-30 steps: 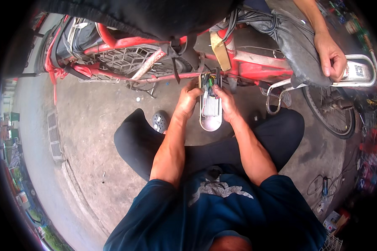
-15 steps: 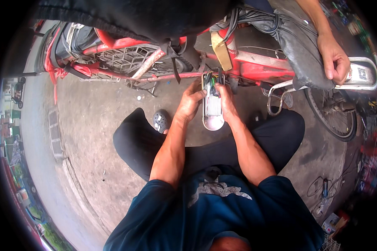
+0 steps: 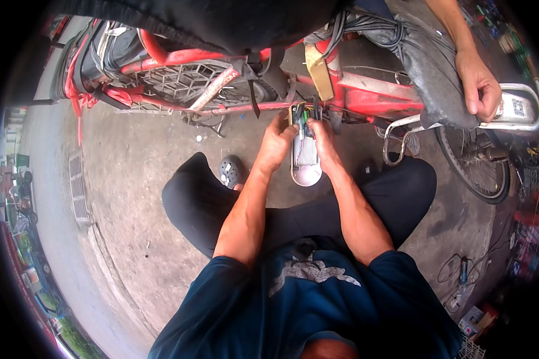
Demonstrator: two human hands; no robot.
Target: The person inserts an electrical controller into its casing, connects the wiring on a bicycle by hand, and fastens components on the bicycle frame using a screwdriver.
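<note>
Between my knees I hold a long, round-ended whitish case [image 3: 307, 175] with a ribbed block inside it. A bundle of black, green, red and yellow wires [image 3: 306, 115] crowds its far end. My left hand [image 3: 275, 145] is closed round the case's left side, its thumb over the rim by the wires. Gripping the right side, my right hand [image 3: 324, 145] has its thumb pressed in at the wires. The fingers under the case are hidden. Just beyond the case runs the red bicycle frame [image 3: 377, 100].
Another person's hand [image 3: 480, 90] rests on the grey-covered part at the upper right, beside a white metal rack [image 3: 524, 122] and a wheel [image 3: 476, 167]. A metal basket [image 3: 182, 84] is at the upper left. On the concrete floor lies a corded tool [image 3: 463, 270].
My thumbs have shifted slightly among the wires at the case's far end. Both hands keep their hold, and the case stays almost in place.
</note>
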